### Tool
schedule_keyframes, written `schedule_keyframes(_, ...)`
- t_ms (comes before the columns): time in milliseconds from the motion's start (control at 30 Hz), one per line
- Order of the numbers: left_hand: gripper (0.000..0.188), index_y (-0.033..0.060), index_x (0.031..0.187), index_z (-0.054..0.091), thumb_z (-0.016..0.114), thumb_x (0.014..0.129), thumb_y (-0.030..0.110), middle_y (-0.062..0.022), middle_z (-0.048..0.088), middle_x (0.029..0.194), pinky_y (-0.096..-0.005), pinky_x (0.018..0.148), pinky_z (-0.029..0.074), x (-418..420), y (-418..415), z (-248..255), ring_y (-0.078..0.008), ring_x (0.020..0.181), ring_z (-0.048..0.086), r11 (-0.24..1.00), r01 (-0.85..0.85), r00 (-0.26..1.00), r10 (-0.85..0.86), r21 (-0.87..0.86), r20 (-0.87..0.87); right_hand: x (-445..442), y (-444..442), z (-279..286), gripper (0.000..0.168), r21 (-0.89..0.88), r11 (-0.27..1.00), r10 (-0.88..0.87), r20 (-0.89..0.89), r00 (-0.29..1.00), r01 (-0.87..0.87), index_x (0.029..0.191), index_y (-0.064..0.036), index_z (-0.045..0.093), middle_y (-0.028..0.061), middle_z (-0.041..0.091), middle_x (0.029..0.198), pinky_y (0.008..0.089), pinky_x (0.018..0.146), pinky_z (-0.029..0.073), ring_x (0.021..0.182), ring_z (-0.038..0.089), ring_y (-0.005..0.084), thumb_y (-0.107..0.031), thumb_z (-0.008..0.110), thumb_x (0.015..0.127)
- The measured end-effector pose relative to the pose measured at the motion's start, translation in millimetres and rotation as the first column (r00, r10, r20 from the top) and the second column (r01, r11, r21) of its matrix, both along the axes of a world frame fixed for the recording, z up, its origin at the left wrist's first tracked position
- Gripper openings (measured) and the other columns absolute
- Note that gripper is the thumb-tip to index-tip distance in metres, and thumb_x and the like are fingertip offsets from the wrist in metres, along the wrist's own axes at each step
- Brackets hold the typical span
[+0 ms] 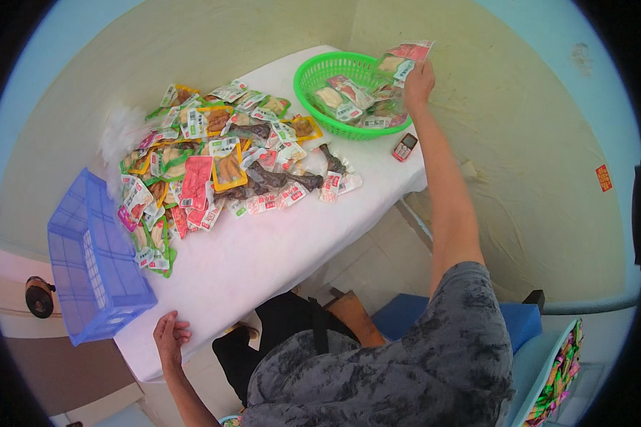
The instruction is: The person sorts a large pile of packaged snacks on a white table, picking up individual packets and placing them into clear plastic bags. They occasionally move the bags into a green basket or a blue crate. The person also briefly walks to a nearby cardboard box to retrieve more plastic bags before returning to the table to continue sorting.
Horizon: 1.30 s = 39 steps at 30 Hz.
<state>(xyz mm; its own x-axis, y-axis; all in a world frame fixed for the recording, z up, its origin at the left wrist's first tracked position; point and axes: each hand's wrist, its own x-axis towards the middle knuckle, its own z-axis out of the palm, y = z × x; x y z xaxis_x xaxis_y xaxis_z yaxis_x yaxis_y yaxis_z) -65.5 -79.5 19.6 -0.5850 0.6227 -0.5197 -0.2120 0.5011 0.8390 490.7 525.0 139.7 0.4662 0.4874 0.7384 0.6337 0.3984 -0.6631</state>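
My right hand (420, 85) grips a plastic food packet (392, 64) above the far right rim of a green plastic basket (310, 101). The packet looks pale inside, with a red printed piece (414, 51) at its top; I cannot tell if that is a second packet. Inside the basket lie several sealed packets (347, 93). At the table's near left edge my left hand (172, 337) holds nothing, its fingers loosely bent and apart. Nearest to it stands a blue plastic crate (133, 299), tilted in view. A large heap of vacuum-sealed food packets (227, 165) covers the table's left middle.
A white cloth (256, 251) covers the table (299, 235). A red mobile phone (405, 147) lies beside the basket. Clear plastic film (123, 133) is bunched behind the heap. Walls border the table's far side. A blue stool or bench (400, 315) stands by my right side.
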Motion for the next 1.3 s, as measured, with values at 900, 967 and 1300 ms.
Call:
schedule_keyframes(900, 0.036, 0.0055, 0.129, 0.065, 0.062, 0.102, 0.029, -0.0015, 0.071, 0.090, -0.0177, 0.062, 0.048, 21.5, 2.5, -3.3, -0.0039, 0.070, 0.060, 0.997, -0.052, 0.990, 0.059, 0.061, -0.127, -16.1, -94.3, -33.1, 0.024, 0.065, 0.953, 0.265, 0.301, 0.916, -0.297, 0.110, 0.003, 0.068, 0.0166, 0.071, 0.108, 0.0384, 0.087, 0.054, 0.098, 0.070, 0.0271, -0.014, 0.066, 0.093)
schedule_keyframes(967, 0.034, 0.0059, 0.128, 0.066, 0.063, 0.101, 0.027, -0.0016, 0.071, 0.090, -0.0181, 0.061, 0.048, 17.2, -3.3, -6.4, -0.0036, 0.068, 0.060, 0.996, -0.062, 0.990, 0.070, 0.066, -0.119, -63.1, -157.2, -15.3, 0.018, 0.044, 0.877, 0.455, 0.242, 0.857, -0.478, 0.111, 0.003, 0.065, 0.0119, 0.068, 0.110, 0.0333, 0.092, 0.050, 0.103, 0.065, 0.0213, -0.006, 0.060, 0.096)
schedule_keyframes(1300, 0.029, 0.0083, 0.123, 0.070, 0.061, 0.100, 0.024, -0.0025, 0.072, 0.091, -0.0184, 0.061, 0.046, 27.9, -1.8, -15.4, -0.0047, 0.068, 0.061, 0.989, -0.081, 0.975, 0.104, 0.123, -0.196, -217.6, -416.5, -67.9, 0.023, -0.397, -0.001, 0.961, -0.255, 0.109, -0.918, 0.110, -0.002, 0.066, 0.0101, 0.069, 0.106, 0.0293, 0.072, 0.057, 0.079, 0.072, 0.0162, 0.008, 0.052, 0.094)
